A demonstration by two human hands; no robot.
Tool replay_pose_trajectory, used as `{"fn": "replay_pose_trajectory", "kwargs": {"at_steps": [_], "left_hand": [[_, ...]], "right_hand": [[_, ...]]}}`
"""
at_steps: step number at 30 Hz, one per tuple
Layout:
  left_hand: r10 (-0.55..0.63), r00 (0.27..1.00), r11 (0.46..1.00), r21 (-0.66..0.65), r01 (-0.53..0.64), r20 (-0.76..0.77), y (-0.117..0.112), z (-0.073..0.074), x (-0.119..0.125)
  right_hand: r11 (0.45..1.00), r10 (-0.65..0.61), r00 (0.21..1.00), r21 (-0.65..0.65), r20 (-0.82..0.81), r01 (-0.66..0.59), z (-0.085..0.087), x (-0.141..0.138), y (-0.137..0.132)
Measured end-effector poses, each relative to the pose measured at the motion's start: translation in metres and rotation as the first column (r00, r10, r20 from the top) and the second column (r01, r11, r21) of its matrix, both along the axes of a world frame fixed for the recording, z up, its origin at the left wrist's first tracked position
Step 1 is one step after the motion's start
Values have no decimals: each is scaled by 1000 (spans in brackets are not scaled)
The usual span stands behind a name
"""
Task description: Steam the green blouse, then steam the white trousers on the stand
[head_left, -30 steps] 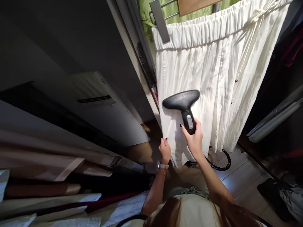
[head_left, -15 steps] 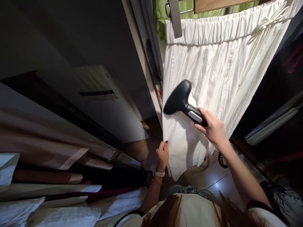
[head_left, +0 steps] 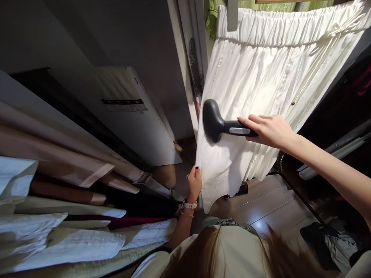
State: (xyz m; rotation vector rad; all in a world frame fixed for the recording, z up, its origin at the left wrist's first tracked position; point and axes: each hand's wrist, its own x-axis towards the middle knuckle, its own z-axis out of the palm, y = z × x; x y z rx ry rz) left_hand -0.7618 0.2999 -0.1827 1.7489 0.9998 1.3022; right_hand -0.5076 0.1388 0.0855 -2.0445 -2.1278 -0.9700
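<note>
A white garment (head_left: 257, 73) with a gathered waistband and a drawstring hangs from a clip hanger (head_left: 232, 15); I cannot tell whether it is a skirt or trousers. My left hand (head_left: 194, 181) pinches its left edge near the hem and holds the cloth taut. Wrapped round the handle of a black garment steamer (head_left: 213, 121) is my right hand (head_left: 269, 129). The steamer's head lies against the cloth close to the left edge, above my left hand. Its face is hidden.
Folded clothes and fabric (head_left: 72, 239) line the lower left. A pale panel (head_left: 150, 135) stands left of the garment. Green clothing (head_left: 211, 23) hangs behind it. A coiled hose (head_left: 279, 160) hangs below right, and dark cloth (head_left: 319, 243) lies on the tiled floor (head_left: 261, 204).
The steamer has turned so its handle lies nearly level, its head upright by the cloth's left edge. My right forearm has swung up and right. The left hand still pinches the cloth.
</note>
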Motion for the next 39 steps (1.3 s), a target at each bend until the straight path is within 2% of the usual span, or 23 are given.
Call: {"fn": "replay_pose_trajectory", "kwargs": {"at_steps": [5, 7, 11, 13, 15, 18, 20, 22, 25, 27, 29, 31, 36, 39], "left_hand": [[-12, 1000, 1000, -15, 12, 5, -1, 1, -2], [-2, 1000, 1000, -11, 2, 5, -1, 2, -3], [13, 1000, 1000, 4, -13, 7, -1, 6, -5], [18, 1000, 1000, 17, -18, 4, -1, 7, -5], [15, 1000, 1000, 25, -15, 3, -2, 6, -5], [-2, 1000, 1000, 22, 2, 8, -4, 4, -5], [-17, 1000, 1000, 14, 17, 4, -6, 2, -5], [-17, 1000, 1000, 10, 17, -2, -7, 1, -6], [0, 1000, 1000, 16, 0, -9, -5, 1, -7], [2, 1000, 1000, 30, -1, -16, -3, 1, -9], [0, 1000, 999, 45, 1, -16, 0, -1, -10], [1, 1000, 999, 42, 0, -7, 3, -4, -10], [2, 1000, 1000, 12, -2, 11, 5, -11, -13], [12, 1000, 1000, 14, -12, 13, 7, -11, -15]], "right_hand": [[976, -47, 991, 205, -128, 72, 5, 10, 15], [984, -33, 992, 169, -126, 54, -2, 9, 17], [1000, -9, 997, -24, -81, 7, -24, 1, 15], [999, -34, 996, -21, -80, 33, -25, 0, 14], [995, -66, 992, 73, -111, 74, -16, 4, 13], [957, -63, 980, 267, -187, 112, 0, 16, 14], [943, -35, 977, 317, -212, 102, 3, 21, 14], [962, -22, 978, 262, -210, 78, -4, 20, 13], [996, -58, 983, 61, -172, 69, -25, 8, 11], [996, -83, 988, -51, -127, 77, -36, -2, 10], [990, -108, 989, -102, -97, 98, -39, -8, 9], [986, -139, 986, -101, -88, 130, -33, -10, 8], [981, -195, 980, -27, -41, 194, -6, 1, 0], [968, -252, 967, -17, -26, 251, 0, 10, -9]]}}
